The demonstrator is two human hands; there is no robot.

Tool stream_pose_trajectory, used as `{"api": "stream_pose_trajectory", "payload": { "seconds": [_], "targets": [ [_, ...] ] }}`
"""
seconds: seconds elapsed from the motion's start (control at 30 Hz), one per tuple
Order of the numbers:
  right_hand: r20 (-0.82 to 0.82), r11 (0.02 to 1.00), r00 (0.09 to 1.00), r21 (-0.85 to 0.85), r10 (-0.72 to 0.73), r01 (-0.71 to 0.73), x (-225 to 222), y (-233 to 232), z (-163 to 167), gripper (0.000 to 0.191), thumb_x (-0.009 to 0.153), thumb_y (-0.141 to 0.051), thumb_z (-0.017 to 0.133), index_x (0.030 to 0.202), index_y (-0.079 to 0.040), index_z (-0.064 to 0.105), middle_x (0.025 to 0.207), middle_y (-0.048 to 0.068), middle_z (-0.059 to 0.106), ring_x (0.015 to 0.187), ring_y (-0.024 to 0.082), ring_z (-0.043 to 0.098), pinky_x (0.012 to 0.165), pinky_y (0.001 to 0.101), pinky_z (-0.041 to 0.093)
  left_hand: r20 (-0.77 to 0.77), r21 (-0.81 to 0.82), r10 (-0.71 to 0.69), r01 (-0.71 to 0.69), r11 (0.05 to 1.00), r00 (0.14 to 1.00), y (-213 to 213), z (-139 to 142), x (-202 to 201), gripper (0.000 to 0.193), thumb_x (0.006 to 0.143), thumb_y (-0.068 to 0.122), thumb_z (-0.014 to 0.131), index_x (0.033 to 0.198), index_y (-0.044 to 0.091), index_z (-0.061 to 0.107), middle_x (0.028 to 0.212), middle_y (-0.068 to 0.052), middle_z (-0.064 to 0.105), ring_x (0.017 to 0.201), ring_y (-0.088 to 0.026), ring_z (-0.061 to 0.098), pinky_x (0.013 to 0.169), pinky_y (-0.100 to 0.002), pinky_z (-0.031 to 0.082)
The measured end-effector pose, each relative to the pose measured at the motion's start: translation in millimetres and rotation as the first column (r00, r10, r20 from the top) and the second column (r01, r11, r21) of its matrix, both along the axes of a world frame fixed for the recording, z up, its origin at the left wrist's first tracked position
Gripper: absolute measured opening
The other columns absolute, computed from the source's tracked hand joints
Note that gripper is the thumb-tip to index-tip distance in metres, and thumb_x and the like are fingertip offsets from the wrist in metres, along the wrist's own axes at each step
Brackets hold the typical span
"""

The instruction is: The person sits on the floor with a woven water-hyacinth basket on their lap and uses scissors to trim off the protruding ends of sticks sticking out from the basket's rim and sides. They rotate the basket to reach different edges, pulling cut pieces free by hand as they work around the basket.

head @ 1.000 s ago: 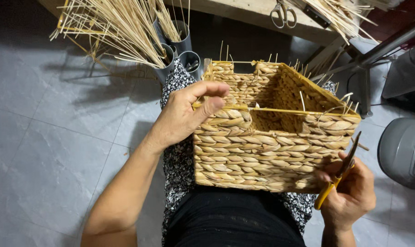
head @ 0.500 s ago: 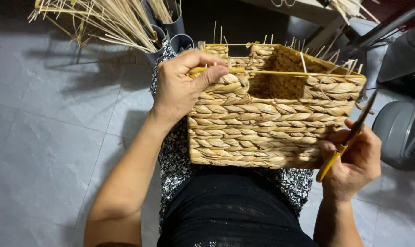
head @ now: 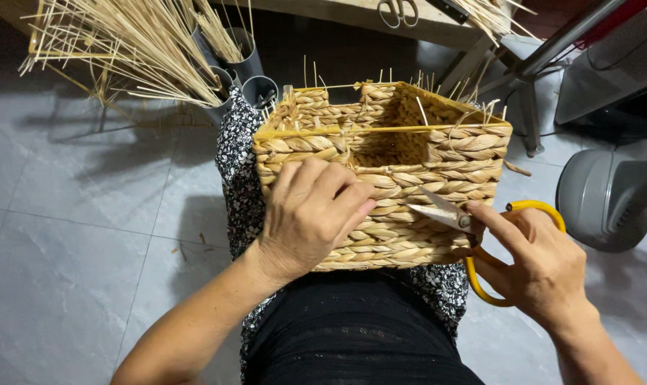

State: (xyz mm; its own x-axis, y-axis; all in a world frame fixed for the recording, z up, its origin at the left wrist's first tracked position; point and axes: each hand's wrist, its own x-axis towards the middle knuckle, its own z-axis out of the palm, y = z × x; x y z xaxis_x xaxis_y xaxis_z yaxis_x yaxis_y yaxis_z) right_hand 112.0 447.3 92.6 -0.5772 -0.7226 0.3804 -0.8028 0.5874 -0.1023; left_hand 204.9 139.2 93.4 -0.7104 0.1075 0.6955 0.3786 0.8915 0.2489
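- Basket (head: 409, 185) on your lap; straw bundle (head: 131, 43), grey tubes (head: 248, 68) behind.
- L hand (head: 309, 214) moved from rim to front, fingers curled on weave.
- R hand (head: 541, 264) grips yellow scissors (head: 473, 228), now pointing at weave.

Pale grey floor tiles (head: 74, 235) fill the left and lower frame, with soft shadows falling on them. A wooden workbench edge (head: 337, 13) runs along the top, metal legs (head: 530, 93) slanting down at upper right. Grey plastic casings (head: 608, 196) sit at the right edge.

Tan woven basket (head: 409, 185) — yellow-handled scissors (head: 480, 235), black-and-white speckled cloth (head: 238, 178), grey floor tiles (head: 74, 235).
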Motion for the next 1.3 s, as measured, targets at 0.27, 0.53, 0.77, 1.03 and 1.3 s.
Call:
{"api": "stream_pose_trajectory", "payload": {
  "seconds": [0.27,0.53,0.77,1.03,1.3],
  "targets": [
    [-0.101,0.991,0.992,0.112,0.078,-0.066,-11.6,-3.4,17.1,0.077,0.066,-0.032,0.09,0.138,-0.024,0.065,0.08,0.004,0.056,0.07,0.024,0.056,0.059,0.0371,0.046,-0.01,-0.093,-0.008,0.007,0.996,1.0,7.6,8.4,-2.4,0.022,0.088,0.016,0.082,0.106,0.012,0.07,0.098,0.001,0.06,0.092,-0.02,0.057,0.083,-0.037,0.043],
    [-0.054,0.992,0.997,0.12,0.05,-0.044,-16.8,-0.2,14.1,0.078,0.067,-0.026,0.089,0.14,-0.026,0.065,0.08,0.002,0.055,0.069,0.021,0.057,0.061,0.0354,0.047,0.015,-0.055,-0.021,0.022,0.998,1.0,11.2,-1.6,-15.7,0.017,0.089,0.015,0.079,0.099,0.01,0.066,0.09,-0.001,0.057,0.088,-0.019,0.056,0.079,-0.036,0.042],
    [-0.097,0.991,0.994,0.129,0.046,-0.033,-15.9,6.8,15.3,0.074,0.069,-0.028,0.09,0.139,-0.026,0.065,0.079,0.003,0.055,0.068,0.021,0.057,0.059,0.035,0.047,0.053,0.035,-0.052,0.05,0.998,0.997,9.7,5.3,-14.7,0.021,0.087,0.017,0.081,0.096,0.01,0.064,0.089,-0.002,0.057,0.087,-0.02,0.055,0.078,-0.037,0.04],
    [-0.158,0.98,0.981,0.184,0.111,-0.081,-22.6,-0.7,32.3,0.075,0.07,-0.034,0.087,0.141,-0.029,0.065,0.079,0.003,0.054,0.068,0.022,0.058,0.06,0.0359,0.048,0.057,-0.035,-0.027,0.029,0.999,0.998,10.8,16.3,-21.8,0.018,0.091,0.014,0.083,0.094,0.011,0.065,0.089,0.0,0.056,0.088,-0.018,0.055,0.078,-0.036,0.041],
    [-0.197,0.973,0.969,0.207,0.147,-0.105,-24.1,-9.6,38.4,0.074,0.072,-0.039,0.086,0.142,-0.028,0.063,0.077,0.003,0.053,0.066,0.021,0.057,0.057,0.0353,0.047,0.002,-0.096,-0.022,0.022,0.995,1.0,11.4,21.3,-18.4,0.019,0.083,0.018,0.08,0.094,0.01,0.066,0.088,-0.002,0.055,0.087,-0.021,0.056,0.077,-0.038,0.04]
  ]
}}
